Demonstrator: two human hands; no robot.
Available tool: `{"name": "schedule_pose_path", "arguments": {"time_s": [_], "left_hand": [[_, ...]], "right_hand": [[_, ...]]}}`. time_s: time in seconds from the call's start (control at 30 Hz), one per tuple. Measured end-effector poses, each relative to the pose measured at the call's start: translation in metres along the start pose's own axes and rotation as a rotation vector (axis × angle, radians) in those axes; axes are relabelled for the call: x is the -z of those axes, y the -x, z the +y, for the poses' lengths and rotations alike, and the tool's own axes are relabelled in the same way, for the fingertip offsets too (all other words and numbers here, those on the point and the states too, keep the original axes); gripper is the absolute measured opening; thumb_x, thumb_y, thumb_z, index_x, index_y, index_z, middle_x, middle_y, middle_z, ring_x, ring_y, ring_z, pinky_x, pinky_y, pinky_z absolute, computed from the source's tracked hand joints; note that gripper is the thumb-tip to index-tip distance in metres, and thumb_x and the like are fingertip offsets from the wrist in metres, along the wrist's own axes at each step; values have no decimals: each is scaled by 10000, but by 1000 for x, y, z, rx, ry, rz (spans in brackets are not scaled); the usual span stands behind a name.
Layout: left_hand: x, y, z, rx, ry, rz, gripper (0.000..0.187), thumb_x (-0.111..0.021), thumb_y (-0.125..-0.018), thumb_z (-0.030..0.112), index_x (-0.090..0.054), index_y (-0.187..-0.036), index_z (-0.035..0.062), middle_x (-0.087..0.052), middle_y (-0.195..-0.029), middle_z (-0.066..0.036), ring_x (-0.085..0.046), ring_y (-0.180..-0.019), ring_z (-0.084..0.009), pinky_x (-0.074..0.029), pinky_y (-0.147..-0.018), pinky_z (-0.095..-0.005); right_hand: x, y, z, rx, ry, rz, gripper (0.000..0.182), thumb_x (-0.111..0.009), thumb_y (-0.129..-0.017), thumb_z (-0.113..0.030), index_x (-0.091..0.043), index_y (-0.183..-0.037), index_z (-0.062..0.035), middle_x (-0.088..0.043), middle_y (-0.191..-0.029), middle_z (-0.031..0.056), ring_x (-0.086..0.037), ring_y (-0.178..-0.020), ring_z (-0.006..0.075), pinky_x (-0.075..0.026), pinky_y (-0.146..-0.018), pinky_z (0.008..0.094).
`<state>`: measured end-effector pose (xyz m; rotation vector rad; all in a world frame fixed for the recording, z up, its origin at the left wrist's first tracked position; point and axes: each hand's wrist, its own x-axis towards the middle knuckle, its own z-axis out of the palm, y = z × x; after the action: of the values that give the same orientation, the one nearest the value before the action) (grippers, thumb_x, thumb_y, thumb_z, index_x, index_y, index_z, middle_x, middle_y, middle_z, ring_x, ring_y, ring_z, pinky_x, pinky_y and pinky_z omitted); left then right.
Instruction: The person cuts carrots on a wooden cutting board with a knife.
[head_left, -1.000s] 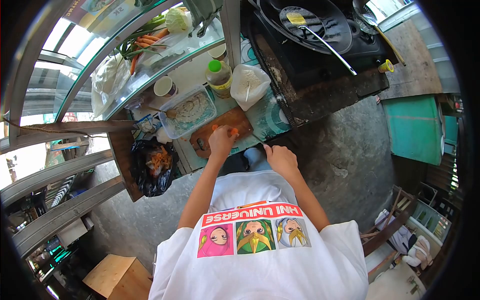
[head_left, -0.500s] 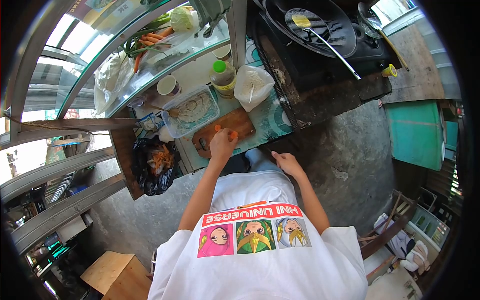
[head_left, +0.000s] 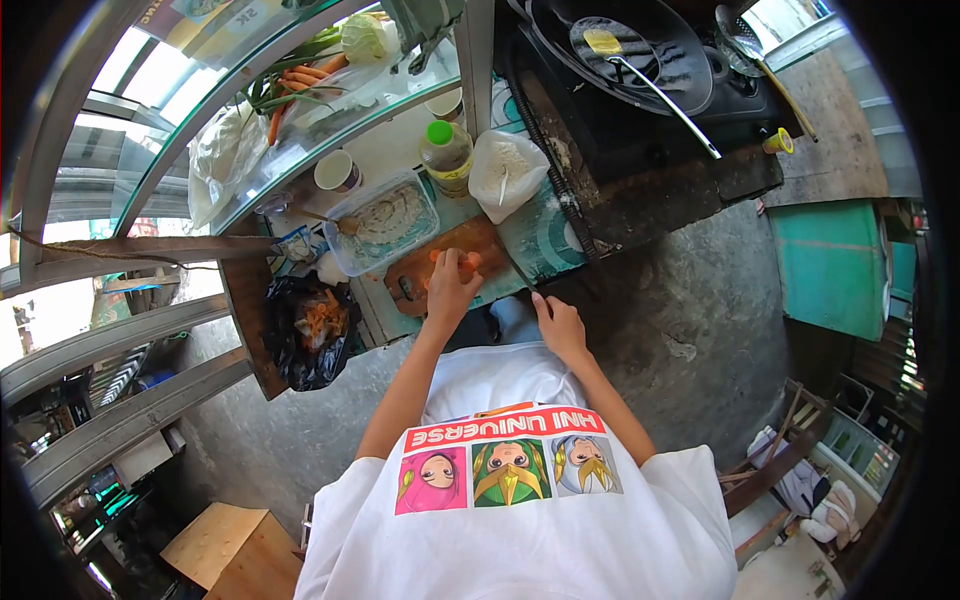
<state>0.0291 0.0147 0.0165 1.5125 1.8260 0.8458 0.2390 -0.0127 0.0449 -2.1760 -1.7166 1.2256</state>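
On the wooden cutting board (head_left: 488, 240) lie orange carrot pieces (head_left: 473, 260). My left hand (head_left: 451, 288) is over the board, its fingers bent down and closed around the carrot; part of the carrot is hidden beneath them. To the right, my right hand (head_left: 560, 326) is closed on the handle of a knife (head_left: 522, 276), whose thin dark blade points toward the board's right edge. Behind the board stands a clear plastic tub (head_left: 385, 225) with pale batter-like residue and a utensil in it.
A bag of white powder (head_left: 507, 175), a green-capped bottle (head_left: 446, 160) and a paper cup (head_left: 338, 171) stand behind. A black bag of peelings (head_left: 318, 335) hangs at left. The stove at right holds a wok (head_left: 690, 85) and spatula (head_left: 665, 105). Vegetables (head_left: 300, 75) fill the glass shelf.
My right hand has moved up and left toward the board, bringing the knife blade into sight. My left hand has shifted slightly right over the carrot pieces.
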Motion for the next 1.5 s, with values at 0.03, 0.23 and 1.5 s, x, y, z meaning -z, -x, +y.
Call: {"name": "schedule_pose_path", "arguments": {"time_s": [0.03,0.23,1.5], "left_hand": [[0,1,-1,0,0,-1,314,-662,-747,88,-537,-1029,30,-565,-964,-139,-608,-887,-319,-483,-779,-412],[-2,-1,1,-31,-54,31,314,-665,-750,101,-553,-1030,16,-562,-986,-156,-603,-915,-320,-484,-781,-413],[-2,-25,-2,-69,-163,-182,111,-656,-734,33,-630,-824,-26,-595,-815,-168,-611,-735,-328,-484,-680,-409]], "right_hand": [[-1,-1,2,6,-39,-21,514,-453,-945,-488,-628,-789,-31,-648,-769,231,-630,-805,433,-477,-707,493],[-1,-4,3,7,-68,-123,517,-456,-946,-488,-618,-790,-23,-642,-748,218,-625,-791,431,-470,-692,484],[4,9,-42,-18,102,-175,574,-388,-976,-436,-685,-813,27,-654,-810,276,-643,-824,448,-501,-761,517]]}}
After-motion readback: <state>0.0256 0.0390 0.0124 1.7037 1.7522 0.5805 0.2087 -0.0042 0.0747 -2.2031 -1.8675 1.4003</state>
